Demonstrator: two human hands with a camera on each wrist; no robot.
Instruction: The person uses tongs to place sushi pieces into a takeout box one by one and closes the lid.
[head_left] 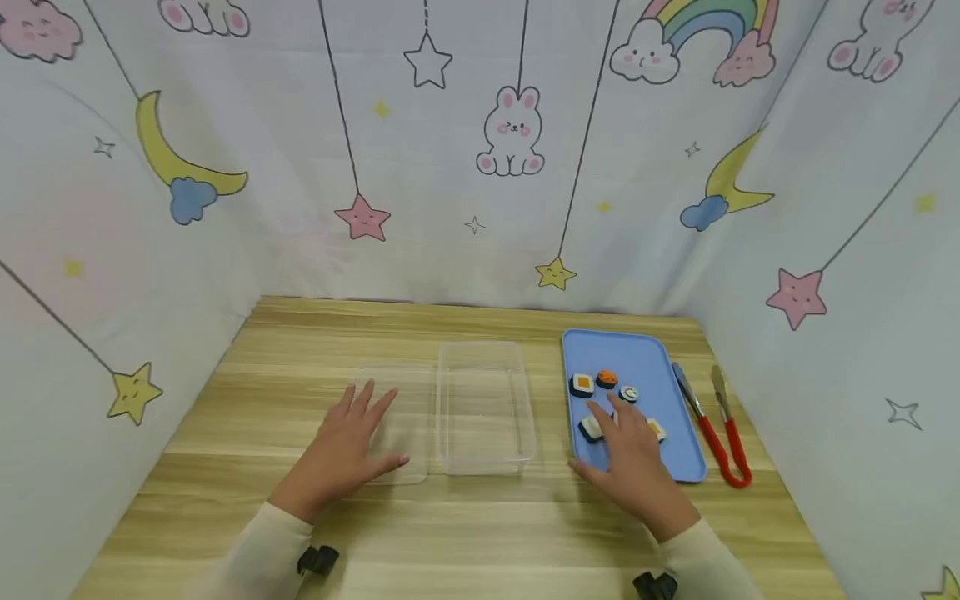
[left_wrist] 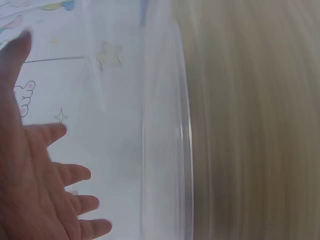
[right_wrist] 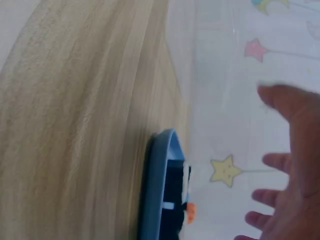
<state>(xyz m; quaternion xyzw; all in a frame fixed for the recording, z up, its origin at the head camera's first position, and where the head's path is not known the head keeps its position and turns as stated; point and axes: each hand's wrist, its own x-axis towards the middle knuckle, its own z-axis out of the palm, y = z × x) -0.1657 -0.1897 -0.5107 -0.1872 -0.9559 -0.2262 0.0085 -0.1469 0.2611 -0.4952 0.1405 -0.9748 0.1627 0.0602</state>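
My left hand [head_left: 337, 458], fingers spread, is over a flat clear plastic lid [head_left: 412, 421] on the left side of the table. To the lid's right stands a clear plastic box [head_left: 480, 463] with nothing in it. Over the near part of a blue tray [head_left: 622, 350], my right hand [head_left: 637, 467] has its fingers apart and holds nothing. Sushi pieces lie on this tray: an orange-topped one [head_left: 607, 379], a small round roll [head_left: 628, 393], a square one [head_left: 582, 384], a white-topped one [head_left: 592, 428] and a yellow-centred one [head_left: 657, 430]. The right hand partly hides some pieces.
Metal tongs with a red handle [head_left: 712, 442] lie to the right of the tray, their arms pointing away from me. The wood-grain table [head_left: 480, 533] is bounded at the back and sides by a white printed curtain [head_left: 450, 267].
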